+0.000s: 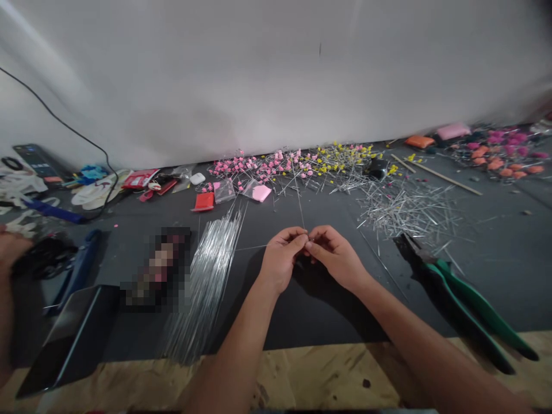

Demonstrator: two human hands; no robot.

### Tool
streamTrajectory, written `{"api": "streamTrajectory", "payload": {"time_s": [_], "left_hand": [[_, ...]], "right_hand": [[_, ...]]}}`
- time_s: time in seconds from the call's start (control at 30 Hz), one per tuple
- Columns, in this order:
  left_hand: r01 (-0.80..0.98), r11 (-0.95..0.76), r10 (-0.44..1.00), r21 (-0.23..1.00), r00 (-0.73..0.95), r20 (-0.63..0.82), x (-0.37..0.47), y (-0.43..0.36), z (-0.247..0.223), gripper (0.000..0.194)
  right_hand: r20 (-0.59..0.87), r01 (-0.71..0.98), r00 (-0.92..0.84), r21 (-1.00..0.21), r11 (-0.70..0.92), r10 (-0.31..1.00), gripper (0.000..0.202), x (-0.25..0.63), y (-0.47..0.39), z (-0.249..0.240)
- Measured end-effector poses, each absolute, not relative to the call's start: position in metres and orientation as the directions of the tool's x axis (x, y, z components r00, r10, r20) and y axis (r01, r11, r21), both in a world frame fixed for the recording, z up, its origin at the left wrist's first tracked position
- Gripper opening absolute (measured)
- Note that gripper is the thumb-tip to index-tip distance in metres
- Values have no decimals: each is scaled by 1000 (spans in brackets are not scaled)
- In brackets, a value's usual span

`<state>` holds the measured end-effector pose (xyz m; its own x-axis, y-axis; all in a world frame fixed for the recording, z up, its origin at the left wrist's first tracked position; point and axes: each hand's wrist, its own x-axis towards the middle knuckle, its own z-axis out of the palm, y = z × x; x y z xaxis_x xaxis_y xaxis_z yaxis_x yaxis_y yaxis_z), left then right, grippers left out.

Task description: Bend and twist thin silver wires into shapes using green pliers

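Note:
My left hand and my right hand meet at the centre, above the black table surface. Thumbs and fingers of both are pinched together on a thin metal wire. One length of it rises away from me toward the pink heads; another thin strand stretches left from my left hand. The spot where the fingertips touch is mostly covered. Left of my hands lies a bundle of straight silvery wires. To the right rest pliers with green and black handles, beside a heap of short cut wires.
Pink-headed wires and yellow-headed ones pile along the wall. Orange and magenta heads lie far right, near a wooden stick. A red packet and dark phone-like slab lie left. Another person's hand shows at the left edge.

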<state>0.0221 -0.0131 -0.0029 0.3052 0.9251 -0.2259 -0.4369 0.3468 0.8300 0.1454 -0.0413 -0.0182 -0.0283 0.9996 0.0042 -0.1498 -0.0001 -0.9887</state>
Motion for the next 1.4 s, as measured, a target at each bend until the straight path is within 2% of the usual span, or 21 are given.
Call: {"api": "streamTrajectory", "payload": {"time_s": [0.27, 0.57, 1.07, 1.4], "left_hand": [[-451, 332, 940, 828, 235, -248, 23, -12, -3, 13], [-474, 344, 935, 810, 255, -247, 25, -12, 0, 10], [-414, 295, 949, 861, 232, -214, 26, -13, -4, 13], [-335, 226, 960, 915, 233, -152, 25, -14, -9, 12]], "right_hand": [[23, -79, 7, -997, 24, 1000, 15, 142, -41, -17], [59, 46, 34, -997, 57, 998, 14, 140, -43, -20], [77, 51, 57, -996, 74, 995, 13, 138, -44, -21], [7, 28, 77, -1000, 5, 997, 15, 139, -43, -18]]}}
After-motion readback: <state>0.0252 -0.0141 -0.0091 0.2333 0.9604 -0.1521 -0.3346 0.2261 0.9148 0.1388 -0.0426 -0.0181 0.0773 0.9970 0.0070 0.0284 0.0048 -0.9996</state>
